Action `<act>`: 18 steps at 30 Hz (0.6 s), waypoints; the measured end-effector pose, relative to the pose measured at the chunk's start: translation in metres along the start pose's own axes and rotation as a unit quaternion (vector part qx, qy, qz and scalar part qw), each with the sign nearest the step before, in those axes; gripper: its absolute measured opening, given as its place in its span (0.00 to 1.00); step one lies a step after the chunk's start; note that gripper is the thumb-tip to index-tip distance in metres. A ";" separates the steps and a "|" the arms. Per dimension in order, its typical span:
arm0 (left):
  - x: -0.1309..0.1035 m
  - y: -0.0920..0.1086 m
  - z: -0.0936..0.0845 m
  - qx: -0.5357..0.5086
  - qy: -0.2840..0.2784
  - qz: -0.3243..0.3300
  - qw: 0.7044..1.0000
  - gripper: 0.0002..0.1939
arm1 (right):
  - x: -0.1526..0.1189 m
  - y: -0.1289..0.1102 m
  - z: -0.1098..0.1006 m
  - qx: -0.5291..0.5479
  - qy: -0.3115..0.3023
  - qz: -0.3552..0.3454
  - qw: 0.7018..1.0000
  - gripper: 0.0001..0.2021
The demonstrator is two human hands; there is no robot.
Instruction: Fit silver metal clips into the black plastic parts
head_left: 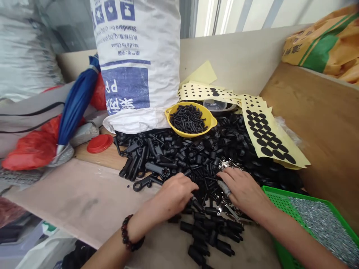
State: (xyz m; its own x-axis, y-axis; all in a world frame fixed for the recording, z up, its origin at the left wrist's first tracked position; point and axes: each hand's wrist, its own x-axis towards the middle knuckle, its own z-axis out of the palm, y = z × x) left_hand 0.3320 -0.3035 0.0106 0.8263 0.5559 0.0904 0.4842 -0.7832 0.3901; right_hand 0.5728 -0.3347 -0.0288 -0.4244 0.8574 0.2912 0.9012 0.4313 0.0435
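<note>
My left hand (179, 192) is closed, its fingers curled in over the black pile. A small black cylindrical part (198, 204) shows under its fingers and appears to be in the grip. At the right, my right hand (244, 188) reaches with its fingers bent and slightly apart over shiny metal pieces (228, 164). Grey tape wraps one of its digits. More metal pieces (228, 211) lie below that hand. Nearer me are several black cylindrical parts with narrow tips (224, 246). Black screw-like parts (210, 170) lie between the hands.
A yellow bowl (212, 122) of black screws stands behind the pile. Black lever-like parts (157, 169) lie left. A green tray (269, 194) of small metal pieces is at right, below sticker sheets (252, 144). A white sack (162, 56), blue umbrella (77, 101) and red lid (100, 143) stand behind.
</note>
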 end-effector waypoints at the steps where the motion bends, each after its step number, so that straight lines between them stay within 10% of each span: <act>1: -0.004 -0.004 -0.003 0.002 0.003 -0.014 1.000 0.09 | 0.003 -0.001 -0.001 -0.007 -0.005 -0.001 1.000 0.19; 12: -0.012 0.006 0.007 0.120 -0.060 0.004 0.991 0.06 | 0.023 -0.005 -0.004 0.002 -0.031 -0.013 0.999 0.14; 18: -0.008 -0.002 0.001 -0.048 0.002 -0.044 0.998 0.09 | 0.023 0.003 -0.008 0.095 -0.011 0.030 0.995 0.13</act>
State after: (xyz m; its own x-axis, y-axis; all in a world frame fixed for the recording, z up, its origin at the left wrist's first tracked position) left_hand 0.3248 -0.3060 0.0083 0.7800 0.6233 0.0551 0.5259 -0.7008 0.4819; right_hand 0.5664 -0.3158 -0.0142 -0.3737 0.8883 0.2670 0.8929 0.4224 -0.1556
